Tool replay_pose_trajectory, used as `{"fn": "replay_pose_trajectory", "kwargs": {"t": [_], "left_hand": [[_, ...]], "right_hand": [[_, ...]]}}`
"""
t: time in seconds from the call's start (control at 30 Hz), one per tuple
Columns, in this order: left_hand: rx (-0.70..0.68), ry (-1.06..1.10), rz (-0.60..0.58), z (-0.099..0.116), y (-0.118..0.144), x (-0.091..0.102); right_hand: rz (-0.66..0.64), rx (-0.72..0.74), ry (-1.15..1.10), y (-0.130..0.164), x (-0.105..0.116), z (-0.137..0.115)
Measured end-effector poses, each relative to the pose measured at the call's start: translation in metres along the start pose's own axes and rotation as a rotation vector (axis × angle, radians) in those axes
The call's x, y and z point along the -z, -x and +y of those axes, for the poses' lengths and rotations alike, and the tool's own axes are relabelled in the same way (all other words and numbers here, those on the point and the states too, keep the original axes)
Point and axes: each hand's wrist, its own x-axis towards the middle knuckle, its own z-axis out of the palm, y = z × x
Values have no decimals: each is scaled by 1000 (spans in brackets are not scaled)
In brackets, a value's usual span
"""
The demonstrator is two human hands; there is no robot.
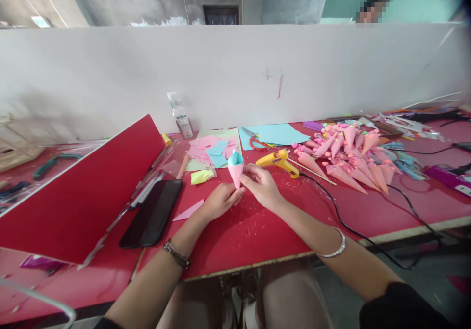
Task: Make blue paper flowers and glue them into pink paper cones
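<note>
A small pink paper cone [236,173] with light blue paper inside its mouth is held upright above the red table, tip down. My left hand [223,199] grips the cone near its lower tip with thumb and fingers. From the other side, my right hand [260,182] pinches the cone's wall with closed fingertips. Just beyond my right hand lies a yellow hot glue gun [279,160] with a black cord. Pink paper scraps [198,148] and light blue pieces [217,150] are behind the cone. A flat pink paper triangle [188,211] lies left of my left hand.
Many finished-looking pink cones [353,157] are heaped at the right. Blue sheets [283,134] and red-handled scissors [257,144] lie at the back. A black phone [152,214] and a standing red board [88,191] are left; a clear bottle [183,123] stands by the white partition [228,74].
</note>
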Motion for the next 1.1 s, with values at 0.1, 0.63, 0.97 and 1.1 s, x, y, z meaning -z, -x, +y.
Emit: {"fn": "replay_pose_trajectory", "kwargs": {"t": [0.1, 0.63, 0.97, 1.1], "left_hand": [[17, 71, 45, 4, 0, 2], [-58, -6, 126, -1, 0, 0], [-62, 103, 160, 0, 0, -1], [-87, 90, 161, -3, -1, -2]], "right_hand": [[63, -21, -86, -1, 0, -5], [-130, 33, 117, 2, 1, 4], [-151, 54, 36, 1, 2, 0], [-140, 60, 15, 1, 2, 2]]}}
